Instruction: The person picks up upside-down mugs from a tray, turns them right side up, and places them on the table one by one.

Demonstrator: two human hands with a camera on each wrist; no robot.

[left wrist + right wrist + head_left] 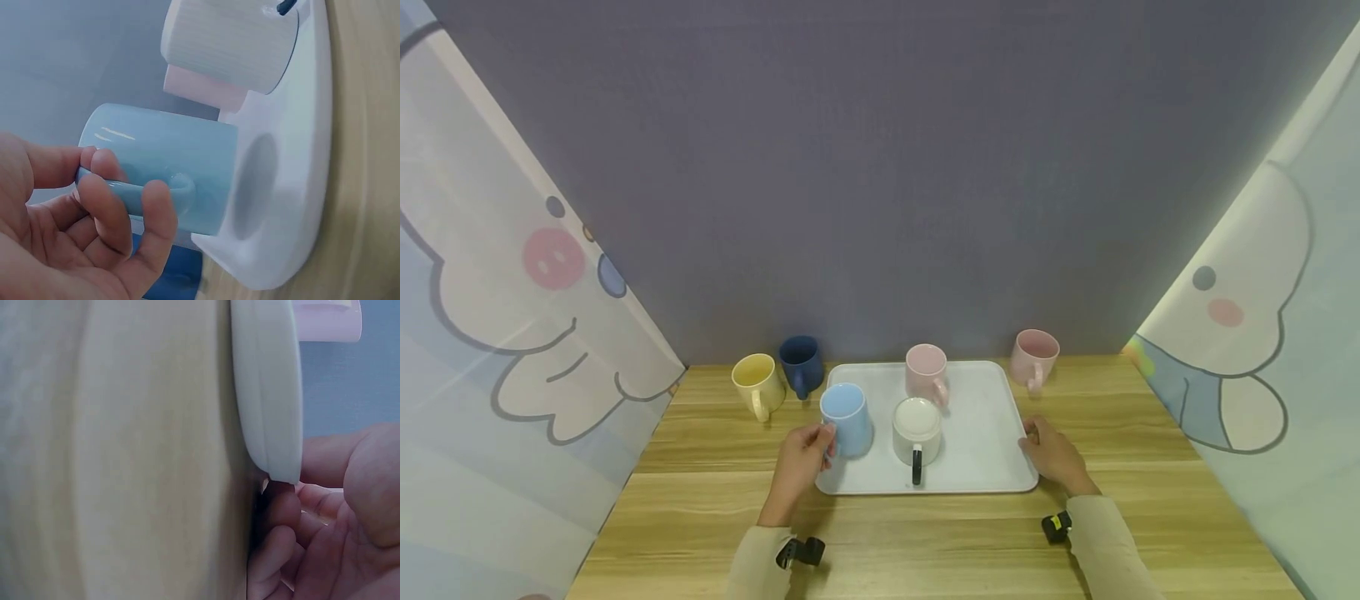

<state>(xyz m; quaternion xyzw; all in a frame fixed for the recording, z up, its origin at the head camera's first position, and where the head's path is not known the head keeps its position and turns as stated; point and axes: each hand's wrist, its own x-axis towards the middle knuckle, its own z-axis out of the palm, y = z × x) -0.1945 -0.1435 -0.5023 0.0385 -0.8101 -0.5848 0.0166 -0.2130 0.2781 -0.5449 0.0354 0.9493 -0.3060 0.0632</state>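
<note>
In the head view, my left hand [802,457] pinches the handle of a light blue mug [850,425] over the tray's left part. The left wrist view shows fingers and thumb around that handle, with the mug [187,150] raised a little and its shadow on the tray. I cannot tell which end of it faces up. My right hand [1054,454] grips the right edge of the white tray [985,433], thumb above and curled fingers below. A white mug [916,433] with a black handle stands upside down on the tray, in front of a pink mug [922,375].
Left of the tray, a yellow mug [760,385] and a dark blue mug [802,367] stand on the wooden table [925,542]. Another pink mug [1028,358] stands beyond the tray's back right corner. A grey wall [895,183] rises behind them.
</note>
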